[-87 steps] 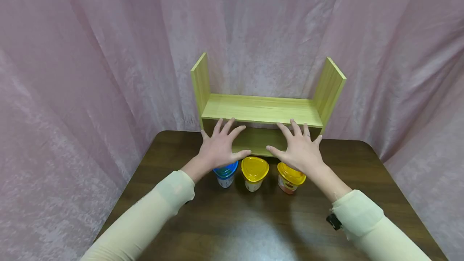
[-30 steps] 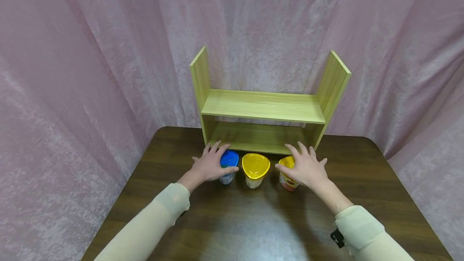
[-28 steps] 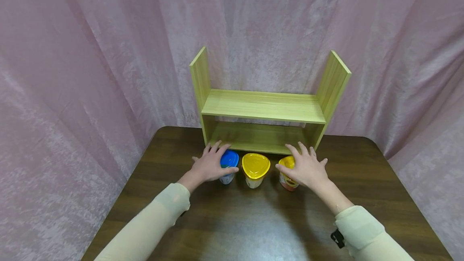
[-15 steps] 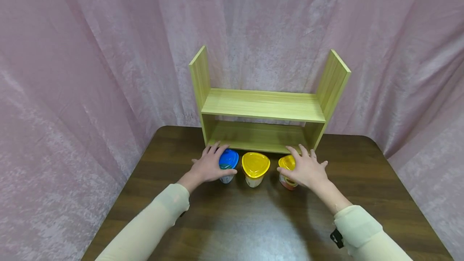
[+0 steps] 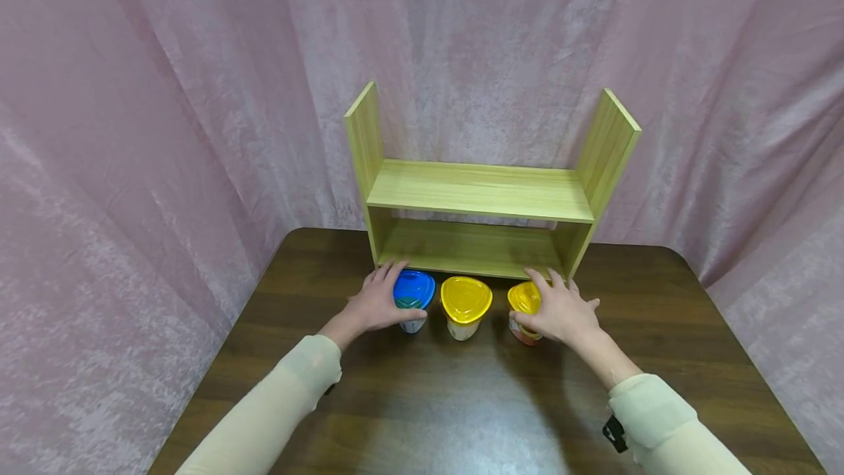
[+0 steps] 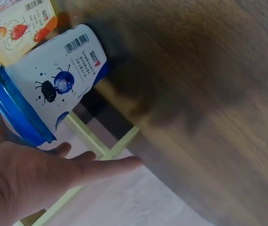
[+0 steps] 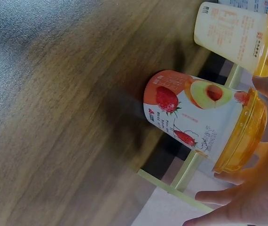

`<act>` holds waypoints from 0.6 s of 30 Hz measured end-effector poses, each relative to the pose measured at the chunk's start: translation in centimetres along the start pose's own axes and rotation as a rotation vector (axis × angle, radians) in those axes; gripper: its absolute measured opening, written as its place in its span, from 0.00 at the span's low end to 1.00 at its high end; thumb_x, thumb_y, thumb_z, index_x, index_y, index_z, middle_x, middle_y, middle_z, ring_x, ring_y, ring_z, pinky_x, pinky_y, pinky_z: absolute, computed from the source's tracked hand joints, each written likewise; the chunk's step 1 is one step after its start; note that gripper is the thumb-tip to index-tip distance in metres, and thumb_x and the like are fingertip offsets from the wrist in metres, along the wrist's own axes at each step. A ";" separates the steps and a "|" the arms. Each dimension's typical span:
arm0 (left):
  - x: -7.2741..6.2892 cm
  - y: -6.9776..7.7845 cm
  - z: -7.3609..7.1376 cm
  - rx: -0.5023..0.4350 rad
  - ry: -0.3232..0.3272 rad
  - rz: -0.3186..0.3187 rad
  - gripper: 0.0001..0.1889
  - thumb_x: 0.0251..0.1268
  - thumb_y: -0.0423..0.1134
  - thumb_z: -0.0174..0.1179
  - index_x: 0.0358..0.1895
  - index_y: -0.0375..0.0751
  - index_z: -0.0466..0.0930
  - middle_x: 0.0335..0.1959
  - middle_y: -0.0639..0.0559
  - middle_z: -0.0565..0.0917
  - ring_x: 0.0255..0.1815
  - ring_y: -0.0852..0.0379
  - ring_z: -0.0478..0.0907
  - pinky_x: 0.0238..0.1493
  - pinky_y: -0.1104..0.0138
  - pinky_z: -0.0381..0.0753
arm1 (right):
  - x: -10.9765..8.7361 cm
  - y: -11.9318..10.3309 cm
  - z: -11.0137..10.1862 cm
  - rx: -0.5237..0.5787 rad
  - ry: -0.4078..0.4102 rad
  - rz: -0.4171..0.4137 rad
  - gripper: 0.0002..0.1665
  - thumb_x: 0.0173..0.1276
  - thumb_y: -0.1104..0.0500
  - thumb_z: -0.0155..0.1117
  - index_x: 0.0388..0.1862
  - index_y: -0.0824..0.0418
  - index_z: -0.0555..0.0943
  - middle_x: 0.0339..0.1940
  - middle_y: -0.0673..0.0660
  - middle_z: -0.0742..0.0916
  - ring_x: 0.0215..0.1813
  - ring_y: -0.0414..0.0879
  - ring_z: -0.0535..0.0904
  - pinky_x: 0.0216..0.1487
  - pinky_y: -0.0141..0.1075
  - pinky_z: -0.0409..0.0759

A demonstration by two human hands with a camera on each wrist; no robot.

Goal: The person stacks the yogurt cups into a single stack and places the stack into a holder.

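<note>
My left hand (image 5: 376, 305) is spread around the blue-lidded cup (image 5: 417, 284), thumb on the near side and fingers behind it. In the left wrist view the cup's white wall (image 6: 59, 80) shows printed berries, and the palm lies close by its blue lid (image 6: 19, 106). My right hand (image 5: 565, 315) is spread at the right-hand yellow-lidded cup (image 5: 523, 299). The right wrist view has its strawberry-and-peach print (image 7: 190, 108), with the thumb and fingers around the orange-yellow lid (image 7: 244, 136). Between the hands stands another yellow-lidded cup (image 5: 465, 300). All three are upright.
A light wooden two-tier shelf (image 5: 481, 188) stands just behind the cups, with upright side panels. It sits on a dark brown wooden table (image 5: 448, 402). Pink curtains (image 5: 198, 94) hang behind and on both sides.
Both hands have come down from above the shelf front to the outer cups. Over the last second their thumbs and fingers have drawn slightly closer around the lids. The cups have stayed in place.
</note>
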State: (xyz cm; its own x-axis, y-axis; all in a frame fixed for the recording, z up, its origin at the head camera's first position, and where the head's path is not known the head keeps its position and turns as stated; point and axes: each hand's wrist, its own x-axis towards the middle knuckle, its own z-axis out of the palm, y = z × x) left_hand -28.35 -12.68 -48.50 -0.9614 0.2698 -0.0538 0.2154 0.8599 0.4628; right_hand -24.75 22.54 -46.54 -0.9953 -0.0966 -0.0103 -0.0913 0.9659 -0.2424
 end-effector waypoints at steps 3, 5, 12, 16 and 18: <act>0.0 -0.3 0.1 -0.078 -0.018 -0.016 0.60 0.47 0.70 0.72 0.81 0.54 0.50 0.77 0.39 0.59 0.74 0.32 0.58 0.61 0.33 0.69 | -0.1 -0.1 0.1 0.000 0.002 -0.008 0.57 0.57 0.25 0.65 0.79 0.49 0.61 0.75 0.71 0.65 0.69 0.81 0.61 0.49 0.88 0.52; 0.0 -0.4 0.2 -0.143 -0.025 -0.025 0.61 0.47 0.66 0.75 0.81 0.50 0.49 0.76 0.37 0.62 0.72 0.33 0.61 0.63 0.37 0.70 | -0.1 -0.1 0.1 -0.001 0.003 -0.012 0.56 0.58 0.26 0.65 0.79 0.50 0.62 0.75 0.71 0.66 0.69 0.80 0.63 0.50 0.87 0.53; 0.1 -0.7 0.5 -0.259 -0.028 -0.038 0.62 0.46 0.59 0.79 0.81 0.45 0.49 0.73 0.37 0.65 0.67 0.36 0.69 0.64 0.39 0.71 | -0.2 0.0 0.5 0.003 0.022 -0.033 0.54 0.59 0.29 0.67 0.77 0.52 0.64 0.70 0.71 0.71 0.59 0.75 0.74 0.49 0.80 0.67; 0.1 -0.7 0.5 -0.288 -0.028 -0.048 0.61 0.46 0.59 0.79 0.80 0.43 0.50 0.73 0.38 0.67 0.67 0.37 0.70 0.65 0.41 0.71 | 0.0 0.1 0.7 0.035 0.022 -0.035 0.53 0.58 0.30 0.68 0.77 0.52 0.65 0.65 0.71 0.74 0.50 0.69 0.80 0.36 0.65 0.79; 0.0 -0.7 0.5 -0.299 -0.031 -0.053 0.60 0.47 0.58 0.79 0.79 0.43 0.51 0.72 0.38 0.67 0.66 0.38 0.71 0.65 0.41 0.71 | 0.1 0.2 0.8 0.050 0.017 -0.033 0.53 0.58 0.30 0.68 0.76 0.52 0.65 0.64 0.72 0.74 0.47 0.67 0.81 0.31 0.59 0.80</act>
State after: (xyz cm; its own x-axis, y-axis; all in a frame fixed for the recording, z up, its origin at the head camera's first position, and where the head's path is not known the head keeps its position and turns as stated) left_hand -28.41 -13.09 -49.24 -0.9635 0.2444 -0.1096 0.1004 0.7090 0.6980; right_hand -24.87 22.55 -47.41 -0.9922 -0.1238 0.0148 -0.1228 0.9490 -0.2903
